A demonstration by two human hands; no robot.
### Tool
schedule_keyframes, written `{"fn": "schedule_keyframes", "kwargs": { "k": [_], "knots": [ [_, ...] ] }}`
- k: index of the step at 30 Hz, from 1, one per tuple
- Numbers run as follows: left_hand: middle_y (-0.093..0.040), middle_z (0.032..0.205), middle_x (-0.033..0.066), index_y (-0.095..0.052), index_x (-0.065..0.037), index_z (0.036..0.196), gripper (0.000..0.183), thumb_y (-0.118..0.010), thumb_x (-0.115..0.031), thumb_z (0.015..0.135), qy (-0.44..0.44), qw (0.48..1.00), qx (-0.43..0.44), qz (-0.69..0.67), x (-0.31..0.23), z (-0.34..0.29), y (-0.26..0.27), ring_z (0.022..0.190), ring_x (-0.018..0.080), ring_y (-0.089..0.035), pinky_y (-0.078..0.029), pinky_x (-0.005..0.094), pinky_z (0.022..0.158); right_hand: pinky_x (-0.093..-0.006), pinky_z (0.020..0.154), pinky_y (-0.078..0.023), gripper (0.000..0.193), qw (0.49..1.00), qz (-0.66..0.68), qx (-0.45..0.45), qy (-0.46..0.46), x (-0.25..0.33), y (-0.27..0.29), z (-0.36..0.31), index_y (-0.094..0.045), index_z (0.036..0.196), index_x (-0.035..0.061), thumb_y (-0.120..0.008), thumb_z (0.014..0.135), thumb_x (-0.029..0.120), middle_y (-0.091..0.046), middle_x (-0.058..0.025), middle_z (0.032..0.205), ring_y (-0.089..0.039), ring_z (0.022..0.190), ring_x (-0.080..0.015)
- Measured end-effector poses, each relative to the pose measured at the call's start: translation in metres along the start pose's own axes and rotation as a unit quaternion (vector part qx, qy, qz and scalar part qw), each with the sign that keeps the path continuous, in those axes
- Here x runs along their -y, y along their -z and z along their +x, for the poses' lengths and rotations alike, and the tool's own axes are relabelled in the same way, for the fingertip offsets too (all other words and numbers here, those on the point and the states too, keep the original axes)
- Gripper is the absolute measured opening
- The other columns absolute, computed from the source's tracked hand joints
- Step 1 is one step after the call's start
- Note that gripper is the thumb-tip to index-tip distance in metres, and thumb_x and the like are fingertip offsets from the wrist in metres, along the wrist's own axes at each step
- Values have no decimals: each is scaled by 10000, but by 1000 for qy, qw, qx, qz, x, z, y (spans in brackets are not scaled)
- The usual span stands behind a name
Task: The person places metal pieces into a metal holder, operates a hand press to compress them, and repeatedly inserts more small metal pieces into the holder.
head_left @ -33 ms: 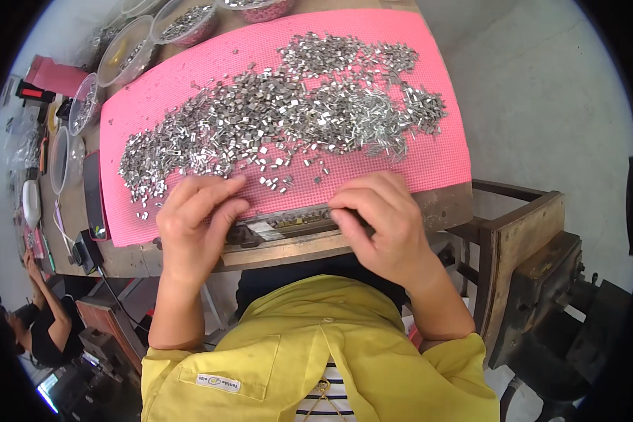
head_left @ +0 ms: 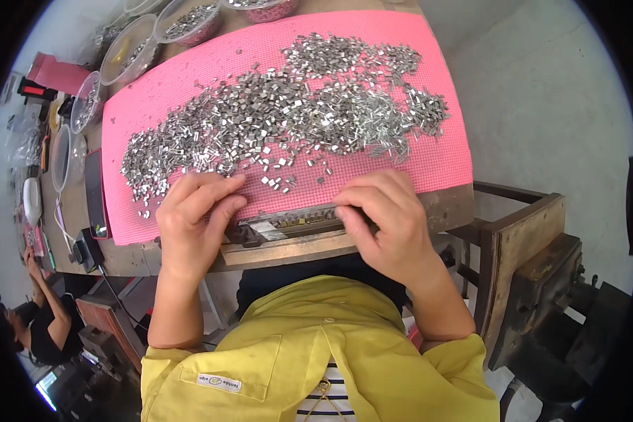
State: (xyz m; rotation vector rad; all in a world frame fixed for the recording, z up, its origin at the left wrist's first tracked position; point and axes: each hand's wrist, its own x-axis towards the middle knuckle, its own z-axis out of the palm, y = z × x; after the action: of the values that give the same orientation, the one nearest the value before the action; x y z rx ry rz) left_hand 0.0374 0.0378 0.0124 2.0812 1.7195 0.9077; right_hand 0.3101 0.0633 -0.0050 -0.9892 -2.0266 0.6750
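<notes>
A narrow metal fixture (head_left: 260,231) lies along the table's near edge, with a row of small brass-coloured and grey pieces (head_left: 304,220) in it. My left hand (head_left: 193,214) hovers by its left end, thumb and forefinger apart with a gap between them and nothing visible there. At the fixture's right end, my right hand (head_left: 390,221) is closed in a pinch, fingertips at the row; whatever lies between them is hidden. Beyond both hands, a wide heap of small silvery metal pieces (head_left: 260,112) covers much of a pink mesh mat (head_left: 218,74). A few loose pieces (head_left: 278,181) lie between my hands.
Clear plastic tubs (head_left: 129,49) with metal pieces stand along the far left. A dark phone-like slab (head_left: 96,195) and a black adapter with a cable (head_left: 88,250) lie left of the mat. Dark machinery (head_left: 541,302) stands right. Another person (head_left: 49,327) sits far left.
My right hand has shifted slightly to the right along the fixture, still pinched. My left hand stays nearly in place. The heap looks the same.
</notes>
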Motion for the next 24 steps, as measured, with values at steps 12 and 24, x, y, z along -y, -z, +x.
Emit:
{"fn": "schedule_keyframes", "kwargs": {
  "k": [12, 24],
  "knots": [
    [-686, 831, 0, -805, -152, 930, 153, -811, -132, 778, -145, 981, 94, 87, -1, 36, -7, 790, 230, -663, -537, 372, 711, -414, 814, -453, 142, 997, -72, 4, 1, 5, 1, 9, -733, 958, 77, -783, 827, 55, -686, -48, 935, -632, 896, -269],
    [-662, 793, 6, -762, -147, 835, 48, -781, -157, 792, -191, 970, 131, 77, 12, 53, -6, 791, 235, -672, -539, 386, 714, -408, 826, -438, 132, 992, -126, 18, 13, -4, -6, 24, -715, 950, 107, -784, 839, 94, -653, -29, 931, -604, 928, -248]
  ]
}}
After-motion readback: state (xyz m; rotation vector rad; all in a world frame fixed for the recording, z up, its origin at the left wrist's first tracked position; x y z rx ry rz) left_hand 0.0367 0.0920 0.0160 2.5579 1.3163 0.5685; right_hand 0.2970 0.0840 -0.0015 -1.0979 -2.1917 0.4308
